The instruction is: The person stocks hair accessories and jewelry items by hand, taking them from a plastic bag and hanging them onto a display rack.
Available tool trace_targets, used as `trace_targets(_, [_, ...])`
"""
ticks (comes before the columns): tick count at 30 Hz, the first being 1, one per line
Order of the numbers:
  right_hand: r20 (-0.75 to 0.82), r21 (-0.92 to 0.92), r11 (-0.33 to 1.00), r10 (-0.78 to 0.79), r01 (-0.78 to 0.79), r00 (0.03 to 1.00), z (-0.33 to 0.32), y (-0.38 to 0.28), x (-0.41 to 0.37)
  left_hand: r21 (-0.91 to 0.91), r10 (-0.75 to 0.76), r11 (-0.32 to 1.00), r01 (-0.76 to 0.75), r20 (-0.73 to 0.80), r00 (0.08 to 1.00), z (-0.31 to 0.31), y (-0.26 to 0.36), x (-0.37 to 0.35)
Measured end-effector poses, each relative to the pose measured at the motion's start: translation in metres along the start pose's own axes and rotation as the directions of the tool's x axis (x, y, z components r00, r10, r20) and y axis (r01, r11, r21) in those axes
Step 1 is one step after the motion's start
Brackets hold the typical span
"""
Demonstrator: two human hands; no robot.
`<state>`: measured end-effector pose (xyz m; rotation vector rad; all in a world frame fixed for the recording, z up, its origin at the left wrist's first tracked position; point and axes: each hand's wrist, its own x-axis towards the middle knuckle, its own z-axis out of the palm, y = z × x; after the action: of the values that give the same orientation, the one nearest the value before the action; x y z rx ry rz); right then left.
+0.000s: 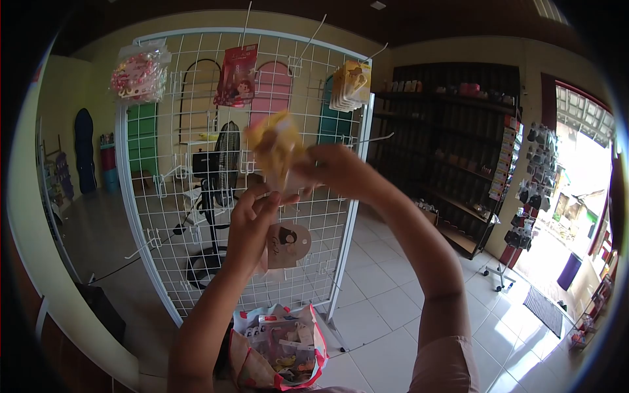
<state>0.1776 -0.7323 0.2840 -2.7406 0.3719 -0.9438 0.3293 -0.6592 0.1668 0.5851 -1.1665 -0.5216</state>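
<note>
A yellow packet (278, 141), blurred by motion, is gripped by my right hand (327, 171) in front of the white wire grid rack (177, 216). My left hand (252, 213) is just below it, with its fingers closed at the packet's lower end. Beneath my left hand hangs a beige card (289, 245) with a dark printed picture; whether my fingers hold it is unclear. An open bag (246, 367) of packaged small goods stands on the floor below my hands.
Yellow packets (352, 85), a red packet (237, 75) and a bag of pink items (139, 72) hang on the grid's upper hooks. Bare hooks jut out. Behind the grid stands a fan (227, 164). Dark shelves (452, 72) line the right side.
</note>
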Motion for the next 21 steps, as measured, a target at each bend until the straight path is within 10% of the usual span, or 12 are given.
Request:
trace_targets(3, [-0.363,0.335,0.942,0.127,0.002,0.923,-0.055,0.028,0.021,0.009,-0.065,0.998,0.065,0.025,0.998,0.008,0.015,-0.006])
trace_targets(5, [-0.64,0.216,0.976,0.145,-0.005,0.755,-0.101,0.044,0.033,0.046,-0.135,0.99,0.133,0.049,0.99,0.004,0.015,-0.011])
trace_targets(15, [-0.623,0.396,0.912,0.353,-0.108,0.698,-0.175,0.102,0.063,-0.065,-0.35,0.933,0.355,0.073,0.934,0.004,-0.012,-0.025])
trace_targets(21, [-0.611,0.664,0.743,0.476,0.082,0.633,-0.173,0.107,0.073,-0.157,-0.293,0.94,0.302,0.081,0.953,-0.01,-0.033,-0.024])
